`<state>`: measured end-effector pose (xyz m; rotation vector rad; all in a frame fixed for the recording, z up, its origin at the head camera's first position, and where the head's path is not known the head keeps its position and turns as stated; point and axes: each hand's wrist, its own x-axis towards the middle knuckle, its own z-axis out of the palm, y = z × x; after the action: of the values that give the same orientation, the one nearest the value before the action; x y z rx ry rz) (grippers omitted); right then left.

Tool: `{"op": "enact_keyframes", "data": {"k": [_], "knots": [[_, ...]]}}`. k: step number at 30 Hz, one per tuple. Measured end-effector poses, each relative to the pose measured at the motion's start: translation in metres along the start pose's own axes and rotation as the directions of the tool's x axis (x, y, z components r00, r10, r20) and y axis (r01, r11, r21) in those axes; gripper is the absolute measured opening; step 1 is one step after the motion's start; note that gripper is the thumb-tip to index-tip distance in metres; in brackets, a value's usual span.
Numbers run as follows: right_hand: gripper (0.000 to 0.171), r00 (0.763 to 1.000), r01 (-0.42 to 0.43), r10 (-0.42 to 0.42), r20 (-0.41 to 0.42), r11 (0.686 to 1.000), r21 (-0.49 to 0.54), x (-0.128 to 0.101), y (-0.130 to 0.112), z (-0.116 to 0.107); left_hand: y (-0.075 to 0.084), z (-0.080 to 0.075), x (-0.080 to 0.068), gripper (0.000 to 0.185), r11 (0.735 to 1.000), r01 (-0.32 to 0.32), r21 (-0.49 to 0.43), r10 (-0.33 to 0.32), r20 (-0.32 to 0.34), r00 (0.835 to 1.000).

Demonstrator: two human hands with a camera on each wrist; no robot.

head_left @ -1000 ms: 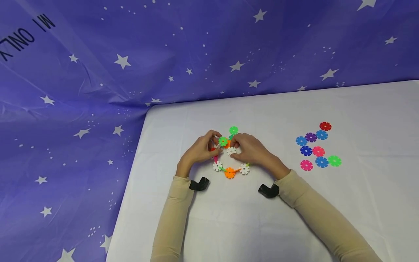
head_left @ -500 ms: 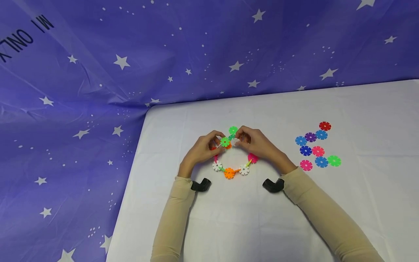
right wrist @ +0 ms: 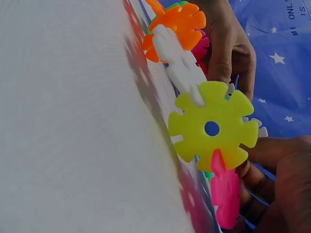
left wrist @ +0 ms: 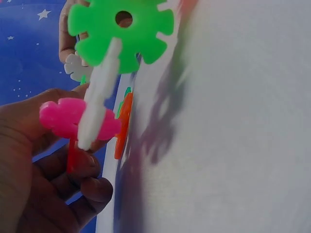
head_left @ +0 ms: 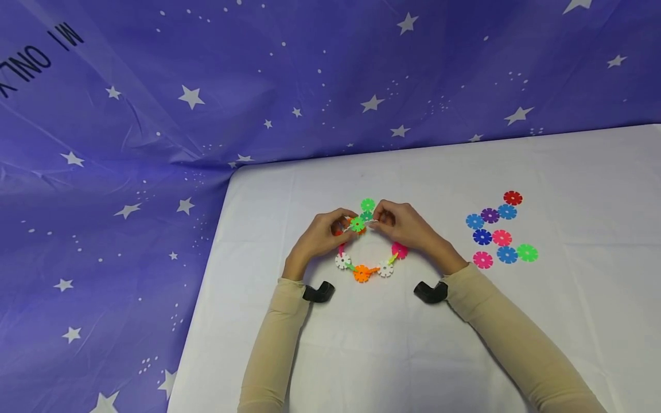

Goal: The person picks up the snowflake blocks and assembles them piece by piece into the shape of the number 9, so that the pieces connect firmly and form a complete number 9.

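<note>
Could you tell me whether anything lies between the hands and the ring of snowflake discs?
Nothing visible does. The left hand and right hand both already pinch the ring of discs at its far side; the loose discs lie apart to the right.

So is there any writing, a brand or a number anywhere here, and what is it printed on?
"MI ONLY": black capitals, upside down and cut by the frame edge, on the blue star-patterned plastic backdrop in the head view.
"ONL" above "IS": part of the same kind of print on that backdrop, cut off at the right wrist view's edge.
Nothing readable on the coloured plastic snowflake discs or the white table cover.
</note>
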<state>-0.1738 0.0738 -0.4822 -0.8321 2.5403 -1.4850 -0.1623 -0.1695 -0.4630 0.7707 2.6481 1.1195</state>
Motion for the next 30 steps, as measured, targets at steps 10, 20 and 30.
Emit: {"op": "enact_keyframes", "data": {"k": [10,20,30], "knots": [[0.014,0.990,-0.083,0.069,0.119,0.989,0.119,0.0002,0.0004,-0.0011,0.0027,0.0000,0.0013,0.035,1.000,-0.001,0.017,0.002,-0.015,1.000],[0.013,0.974,-0.193,0.162,0.156,0.958,0.211,-0.0009,-0.0028,-0.0024,0.0013,0.0045,0.0014,0.031,0.998,-0.068,-0.019,0.066,-0.089,0.994],[0.017,0.981,-0.157,0.110,0.161,0.934,0.322,-0.0022,0.0016,-0.0012,0.0005,0.0059,0.0016,0.030,0.989,-0.117,-0.093,0.105,-0.130,0.986]]}}
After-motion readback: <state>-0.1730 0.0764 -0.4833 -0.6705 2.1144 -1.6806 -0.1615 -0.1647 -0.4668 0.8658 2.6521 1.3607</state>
